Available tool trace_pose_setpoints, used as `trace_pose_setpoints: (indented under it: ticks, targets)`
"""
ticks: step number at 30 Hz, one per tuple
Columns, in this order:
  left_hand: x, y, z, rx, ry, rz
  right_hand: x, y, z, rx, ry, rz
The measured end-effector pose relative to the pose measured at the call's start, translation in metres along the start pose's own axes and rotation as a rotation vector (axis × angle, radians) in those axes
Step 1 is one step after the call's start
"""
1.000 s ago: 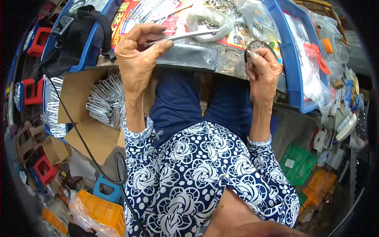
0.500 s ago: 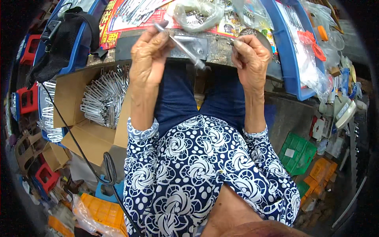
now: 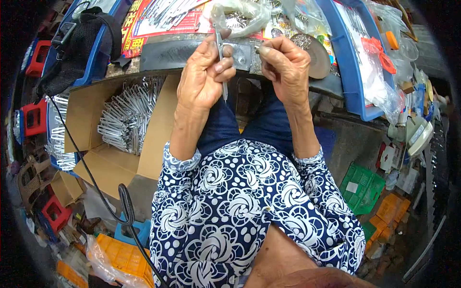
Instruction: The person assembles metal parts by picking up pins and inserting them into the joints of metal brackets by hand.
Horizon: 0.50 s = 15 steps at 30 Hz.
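My left hand [image 3: 204, 79] is closed around a slim silver metal strip [image 3: 224, 90], which stands nearly upright between thumb and fingers. Just to its right, my right hand [image 3: 290, 72] pinches a small metal part [image 3: 258, 49]; its exact kind is too small to tell. The two pieces are close but apart, above the front edge of the workbench [image 3: 165, 55]. Beyond my hands lie a clear plastic bag [image 3: 249, 24] with small metal parts and a pile of similar silver strips [image 3: 165, 12] on a red printed sheet [image 3: 139, 31].
A cardboard box [image 3: 158, 129] full of metal strips stands below the bench at left. Blue trays [image 3: 353, 72] flank the work area, one under a black mesh bag [image 3: 79, 53]. A round brown dish [image 3: 319, 60] sits right of my right hand. A black cable [image 3: 91, 168] hangs at left.
My left hand has moved right and turned the metal strip from slanting to nearly upright. My right hand has come left with its small part, so the hands are closer together.
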<state>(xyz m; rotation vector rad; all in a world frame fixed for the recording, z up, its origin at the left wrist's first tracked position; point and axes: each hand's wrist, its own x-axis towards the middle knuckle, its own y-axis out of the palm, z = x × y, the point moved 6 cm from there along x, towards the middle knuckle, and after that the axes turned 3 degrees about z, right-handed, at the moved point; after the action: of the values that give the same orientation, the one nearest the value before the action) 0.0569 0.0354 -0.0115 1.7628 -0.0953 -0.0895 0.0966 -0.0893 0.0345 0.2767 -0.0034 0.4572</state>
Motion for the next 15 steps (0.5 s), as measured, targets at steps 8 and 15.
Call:
trace_pose_setpoints:
  ticks: [8,15]
  targets:
    - [0.006,0.003,0.015,-0.014,-0.095,0.012,0.005,0.004,-0.007,-0.038,0.011,0.041]
    - [0.018,-0.005,0.013,-0.119,-0.084,0.071,0.008,0.002,-0.013,0.041,0.002,0.068]
